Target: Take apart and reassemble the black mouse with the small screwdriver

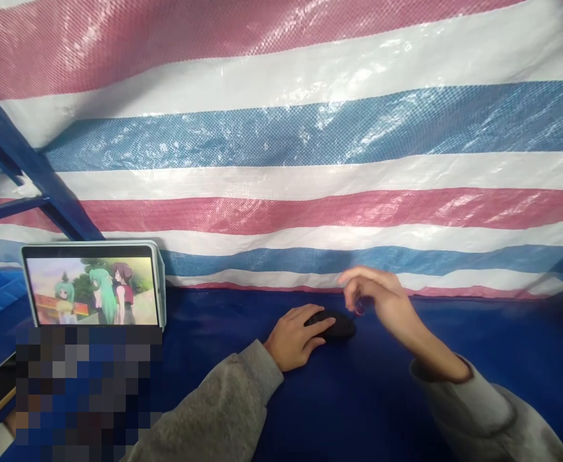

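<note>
My left hand [296,337] lies over a black computer mouse [341,325] on the dark blue surface [339,398], its fingers gripping the mouse's left side and top. Just above and to the right, my right hand [380,292] is raised with a bent wrist, its fingers curled inward and pressed together. A small dark reddish-purple spot shows beneath those fingertips, too blurred to name. The right hand appears apart from the mouse.
At left a tablet [93,289] in a pale case stands upright, playing a cartoon. Below it, part of the picture is pixelated. A blue metal frame [64,199] rises behind, against a red, white and blue striped tarp [281,141] along the back.
</note>
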`<move>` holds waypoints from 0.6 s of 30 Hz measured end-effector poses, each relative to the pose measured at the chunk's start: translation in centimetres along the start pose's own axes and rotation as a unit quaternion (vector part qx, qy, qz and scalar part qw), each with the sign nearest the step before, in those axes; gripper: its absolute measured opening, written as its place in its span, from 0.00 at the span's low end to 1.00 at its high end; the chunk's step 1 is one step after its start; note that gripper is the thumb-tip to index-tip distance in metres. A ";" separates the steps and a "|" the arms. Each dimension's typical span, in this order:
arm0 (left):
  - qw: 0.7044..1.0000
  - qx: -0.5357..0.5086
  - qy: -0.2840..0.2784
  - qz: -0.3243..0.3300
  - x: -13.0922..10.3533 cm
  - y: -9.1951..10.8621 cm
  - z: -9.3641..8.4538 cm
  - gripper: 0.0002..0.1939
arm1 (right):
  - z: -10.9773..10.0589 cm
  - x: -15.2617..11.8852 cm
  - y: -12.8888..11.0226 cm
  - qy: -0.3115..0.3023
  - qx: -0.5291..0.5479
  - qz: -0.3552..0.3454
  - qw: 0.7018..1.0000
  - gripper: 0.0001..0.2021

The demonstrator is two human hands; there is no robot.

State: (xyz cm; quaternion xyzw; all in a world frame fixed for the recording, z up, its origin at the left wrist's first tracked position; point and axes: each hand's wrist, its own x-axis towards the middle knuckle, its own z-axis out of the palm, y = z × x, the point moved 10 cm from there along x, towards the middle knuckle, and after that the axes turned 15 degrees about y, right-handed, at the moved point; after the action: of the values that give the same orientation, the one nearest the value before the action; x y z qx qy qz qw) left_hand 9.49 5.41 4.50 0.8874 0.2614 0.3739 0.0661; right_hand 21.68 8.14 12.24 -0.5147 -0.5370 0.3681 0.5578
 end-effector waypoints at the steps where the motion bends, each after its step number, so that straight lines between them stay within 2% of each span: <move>1: 1.000 0.000 -0.005 -0.002 0.0 -0.1 0.1 0.21 | 0.5 -0.3 -0.2 -0.026 -0.031 -0.005 0.999 0.12; 3: 1.000 0.000 -0.006 -0.001 0.0 -0.1 0.2 0.21 | 1.4 -0.8 -0.5 -0.060 -0.098 -0.027 0.993 0.14; 6: 1.000 -0.002 0.000 0.006 0.0 0.0 0.2 0.20 | 2.2 -1.3 -1.1 -0.065 -0.227 -0.090 0.967 0.14; 10: 1.000 -0.003 0.006 0.009 0.0 0.1 0.1 0.20 | 2.2 -1.2 -1.8 -0.022 -0.378 -0.159 0.912 0.13; 14: 1.000 0.001 0.002 0.010 -0.2 0.0 0.2 0.20 | 1.4 -0.8 -2.0 0.023 -0.489 -0.178 0.854 0.13; 18: 1.000 0.005 0.000 0.011 -0.3 0.0 0.3 0.20 | 1.7 -0.7 -1.6 0.003 -0.485 -0.175 0.857 0.14</move>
State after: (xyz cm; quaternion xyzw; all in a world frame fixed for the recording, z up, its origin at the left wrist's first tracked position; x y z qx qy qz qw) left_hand 9.55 5.31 4.06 0.8908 0.2530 0.3731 0.0577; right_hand 19.71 7.40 13.46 -0.6189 -0.7269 -0.0442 0.2942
